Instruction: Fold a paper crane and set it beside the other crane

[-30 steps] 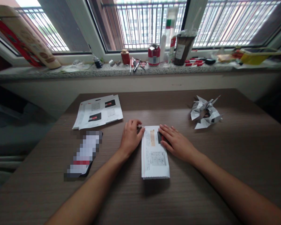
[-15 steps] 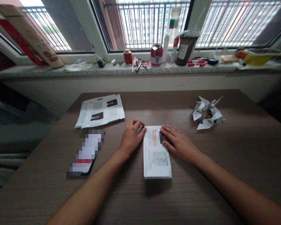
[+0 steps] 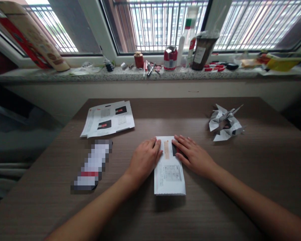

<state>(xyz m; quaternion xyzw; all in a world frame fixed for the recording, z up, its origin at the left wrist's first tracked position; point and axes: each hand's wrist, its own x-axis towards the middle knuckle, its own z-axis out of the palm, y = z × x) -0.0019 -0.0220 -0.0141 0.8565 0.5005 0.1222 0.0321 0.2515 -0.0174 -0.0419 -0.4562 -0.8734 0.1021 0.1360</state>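
Note:
A printed sheet of paper (image 3: 169,182), folded into a tall narrow strip, lies on the table in front of me. Its near end stands slightly off the tabletop and casts a shadow. My left hand (image 3: 145,156) rests along the upper left edge, fingertips on the paper, fingers extended and close together. Across the upper right edge my right hand (image 3: 194,155) lies flat with its fingers spread, partly covering a dark printed picture. Neither hand grasps the sheet; both press on it from above.
A stack of printed sheets (image 3: 107,118) lies at the back left, with a phone (image 3: 92,165), its screen blurred, nearer me. Folded paper shapes (image 3: 225,122) sit at the back right of the table (image 3: 215,214). On the windowsill stand a red can (image 3: 170,58), a drink cup (image 3: 203,52) and scissors.
My left hand has moved from the paper's upper left corner down and right onto its edge, its curled fingers straightening. The right hand stays in place on the paper.

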